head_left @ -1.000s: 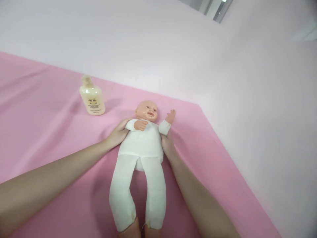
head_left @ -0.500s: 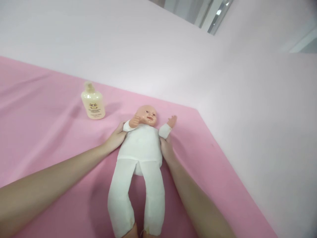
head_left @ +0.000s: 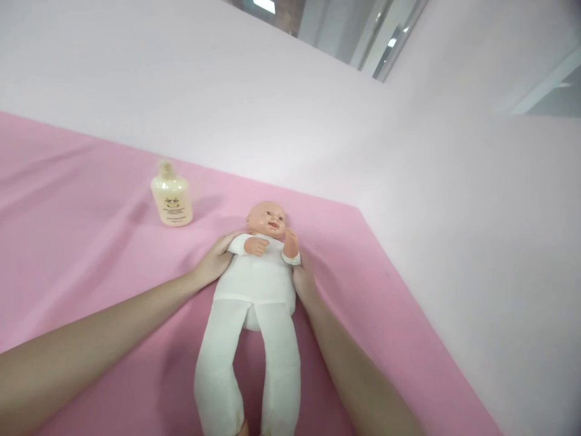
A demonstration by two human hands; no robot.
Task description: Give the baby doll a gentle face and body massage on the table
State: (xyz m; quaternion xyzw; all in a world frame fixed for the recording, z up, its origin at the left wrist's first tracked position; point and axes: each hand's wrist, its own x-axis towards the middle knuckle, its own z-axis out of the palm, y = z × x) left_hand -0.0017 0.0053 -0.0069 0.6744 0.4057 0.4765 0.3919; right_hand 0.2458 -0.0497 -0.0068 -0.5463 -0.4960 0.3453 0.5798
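Squarely between the two hands lies a baby doll (head_left: 256,284) in a white soft-bodied suit, flat on its back on the pink sheet (head_left: 91,254) that covers the tabletop. Its long axis runs from near to far: the legs point toward the person at the near edge, and the bare head rests at the far end, face up. The left hand (head_left: 216,261) cups the doll's shoulder on the left side, fingers curled in under the upper arm and pressed against the torso; the right hand (head_left: 303,280) does the same on the right side, tucked just below the other sleeve. Both hands are partly closed around the upper body rather than flat, and each touches the doll at about the same height, so neither is nearer than the other. The doll's two small arms are folded in over its chest, the hands close to the chin. Well apart on the far left stands a cream pump bottle (head_left: 172,197), upright, beyond the left hand's reach line and touching nothing.
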